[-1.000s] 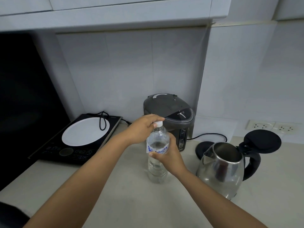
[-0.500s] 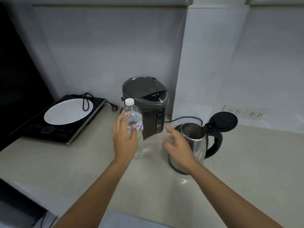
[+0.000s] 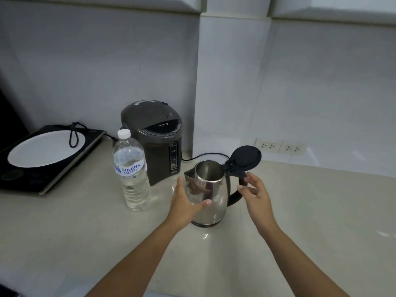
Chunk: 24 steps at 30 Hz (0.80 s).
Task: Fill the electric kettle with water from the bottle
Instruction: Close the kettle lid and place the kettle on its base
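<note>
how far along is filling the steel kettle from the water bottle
Done: the shiny steel electric kettle stands on the beige counter with its black hinged lid flipped open. In hand: the left hand rests against the kettle's body, and the right hand is open at its black handle. Left: the clear plastic water bottle stands alone with its white cap on; nothing is being poured.

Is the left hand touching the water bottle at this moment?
Apart. The head view shows bare countertop between the left hand, which is at the steel kettle, and the water bottle standing alone, cap on.
</note>
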### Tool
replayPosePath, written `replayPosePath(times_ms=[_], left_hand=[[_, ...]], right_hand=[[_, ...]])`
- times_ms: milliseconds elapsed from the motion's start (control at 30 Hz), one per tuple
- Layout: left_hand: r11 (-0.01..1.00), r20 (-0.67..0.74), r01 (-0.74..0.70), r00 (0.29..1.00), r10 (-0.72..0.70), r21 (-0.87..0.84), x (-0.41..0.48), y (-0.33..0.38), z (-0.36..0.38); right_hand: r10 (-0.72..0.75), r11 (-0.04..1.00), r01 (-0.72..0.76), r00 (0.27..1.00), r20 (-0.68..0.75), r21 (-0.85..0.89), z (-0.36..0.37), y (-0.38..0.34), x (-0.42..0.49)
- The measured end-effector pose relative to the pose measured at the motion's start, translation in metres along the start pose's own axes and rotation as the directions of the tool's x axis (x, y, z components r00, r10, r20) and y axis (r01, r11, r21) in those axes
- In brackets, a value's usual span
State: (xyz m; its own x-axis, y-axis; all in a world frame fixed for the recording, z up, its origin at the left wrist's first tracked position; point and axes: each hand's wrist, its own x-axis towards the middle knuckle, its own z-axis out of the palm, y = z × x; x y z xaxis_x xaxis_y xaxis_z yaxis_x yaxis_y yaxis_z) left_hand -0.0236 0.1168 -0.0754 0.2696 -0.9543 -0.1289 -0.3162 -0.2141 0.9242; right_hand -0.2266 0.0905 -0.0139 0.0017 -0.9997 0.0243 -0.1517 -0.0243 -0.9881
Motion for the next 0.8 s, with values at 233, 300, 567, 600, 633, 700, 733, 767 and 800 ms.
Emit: replayPosePath(times_ms=[233, 300, 567, 600, 633, 700, 733, 767, 800], left_hand=[[0.996, 0.013, -0.014, 1.000, 0.015, -0.090, 0.015, 0.003, 0.017], [0.992, 0.005, -0.009, 1.000, 0.010, -0.122, 0.018, 0.003, 0.018], [0.989, -0.007, -0.067, 0.998, 0.067, -0.132, 0.021, -0.006, 0.024], [0.987, 0.000, -0.082, 0.997, 0.083, -0.135, 0.020, -0.007, 0.024], [0.986, 0.003, -0.091, 0.996, 0.092, -0.143, 0.019, -0.008, 0.024], [0.983, -0.006, -0.090, 0.996, 0.091, -0.160, 0.018, -0.010, 0.024], [0.983, -0.013, -0.087, 0.996, 0.087, -0.164, 0.019, -0.010, 0.025], [0.982, -0.018, -0.087, 0.996, 0.085, -0.168, 0.020, -0.012, 0.025], [0.982, -0.023, -0.087, 0.996, 0.085, -0.167, 0.020, -0.013, 0.025]], right_hand=[[0.032, 0.999, -0.033, 0.994, 0.102, 0.010, -0.015, -0.002, 0.022], [-0.012, 1.000, 0.013, 0.989, 0.146, -0.006, -0.015, -0.004, 0.027], [-0.081, 0.996, 0.085, 0.972, 0.219, -0.013, -0.015, -0.008, 0.038], [-0.082, 0.996, 0.085, 0.972, 0.220, -0.007, -0.014, -0.008, 0.038], [-0.080, 0.997, 0.083, 0.973, 0.219, -0.006, -0.014, -0.008, 0.039], [-0.091, 0.995, 0.096, 0.972, 0.219, -0.015, -0.015, -0.009, 0.041], [-0.103, 0.993, 0.111, 0.970, 0.219, -0.025, -0.015, -0.010, 0.043], [-0.114, 0.992, 0.124, 0.969, 0.221, -0.033, -0.015, -0.012, 0.045], [-0.120, 0.991, 0.131, 0.969, 0.218, -0.033, -0.015, -0.013, 0.047]])
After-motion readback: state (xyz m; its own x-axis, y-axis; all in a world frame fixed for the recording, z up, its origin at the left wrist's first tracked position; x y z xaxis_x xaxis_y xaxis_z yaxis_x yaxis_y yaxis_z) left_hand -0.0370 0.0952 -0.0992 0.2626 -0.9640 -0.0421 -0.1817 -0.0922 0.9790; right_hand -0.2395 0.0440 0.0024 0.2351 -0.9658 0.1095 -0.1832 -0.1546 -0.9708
